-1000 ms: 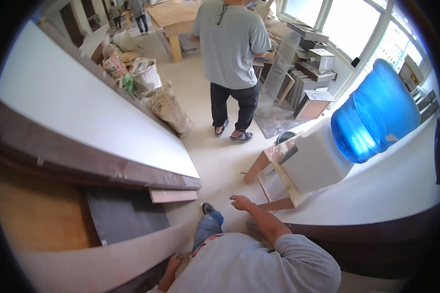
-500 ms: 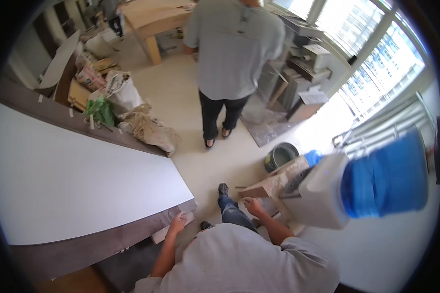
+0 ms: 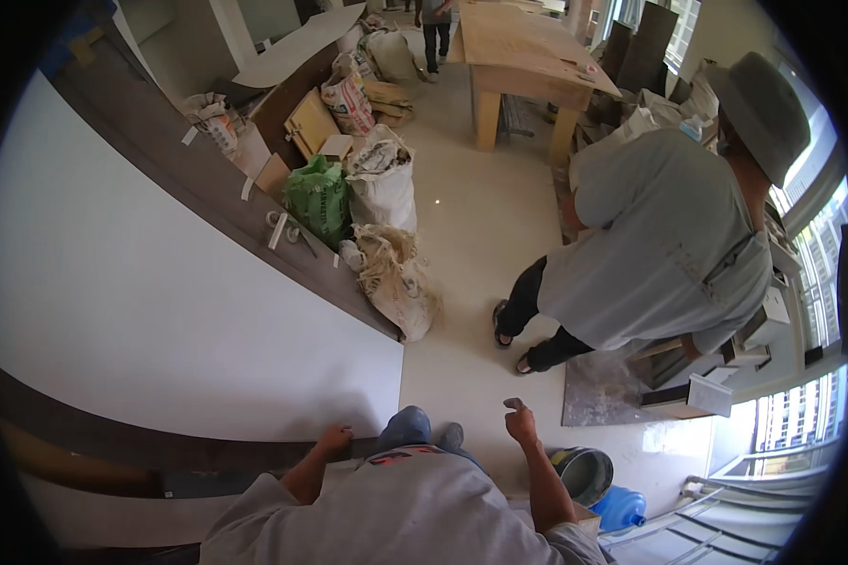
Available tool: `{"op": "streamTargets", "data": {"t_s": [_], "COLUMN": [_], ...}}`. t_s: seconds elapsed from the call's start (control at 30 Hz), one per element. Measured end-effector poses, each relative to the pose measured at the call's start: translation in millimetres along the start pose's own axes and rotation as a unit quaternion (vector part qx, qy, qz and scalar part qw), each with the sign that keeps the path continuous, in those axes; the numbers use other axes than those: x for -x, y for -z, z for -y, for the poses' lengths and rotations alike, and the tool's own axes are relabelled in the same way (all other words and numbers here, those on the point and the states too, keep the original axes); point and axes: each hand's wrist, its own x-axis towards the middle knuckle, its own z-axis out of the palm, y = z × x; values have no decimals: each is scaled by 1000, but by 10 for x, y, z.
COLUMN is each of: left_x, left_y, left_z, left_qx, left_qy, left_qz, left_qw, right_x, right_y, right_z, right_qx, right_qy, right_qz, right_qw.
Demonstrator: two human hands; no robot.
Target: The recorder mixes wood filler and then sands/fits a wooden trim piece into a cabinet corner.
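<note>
Near the lower middle, my left hand (image 3: pixel 333 435) is loosely curled beside a large white board (image 3: pixel 188 282) with a dark edge; what its fingers hold, if anything, is too small to make out. My right hand (image 3: pixel 520 424) is raised over the pale floor, fingers bent around something small and greyish that I cannot make out. Just right of it are a bucket (image 3: pixel 582 473) and a blue water jug (image 3: pixel 620 508) lying below.
A co-worker (image 3: pixel 660 245) in a grey shirt and hat stands bent at the right, beside stacked boxes (image 3: pixel 688 395). Filled sacks (image 3: pixel 382 188) line the left of the walkway. A wooden table (image 3: pixel 528 47) and another person (image 3: pixel 435 33) are farther ahead. Metal frames (image 3: pixel 716 523) lie lower right.
My view has swung round toward the walkway and forward. The water dispenser has left the view. The co-worker now appears at the right, bent. My right hand is more raised.
</note>
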Motion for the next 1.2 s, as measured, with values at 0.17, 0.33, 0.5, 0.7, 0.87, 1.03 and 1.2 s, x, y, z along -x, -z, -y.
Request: {"op": "streamTargets", "data": {"t_s": [0.17,0.33,0.5,0.7,0.87,1.03,1.2], "left_x": [-462,-961,-1869,-3096,-3694,-4173,-4056], "left_y": [-89,-207,220,1063,1679,1919,1825], "left_z": [-496,-656,-901,-1663,-2125,-2316,-2185], "left_qx": [108,167,169,406,435,441,402], "left_qy": [29,112,165,164,151,135,204], "left_qz": [-16,12,72,-10,-72,-69,-69], "left_qw": [994,980,969,899,885,885,890], "right_x": [-1331,-2519,-3767,-5217,-5989,-6895,-7546], "right_y": [195,-41,-329,-658,-676,-564,-326], "right_z": [574,1317,2293,2728,2599,1966,2287], "right_qx": [-29,-2,27,99,126,315,268], "right_qy": [26,90,185,193,84,155,127], "right_qz": [24,106,178,250,220,272,256], "right_qw": [999,990,966,944,964,896,920]}}
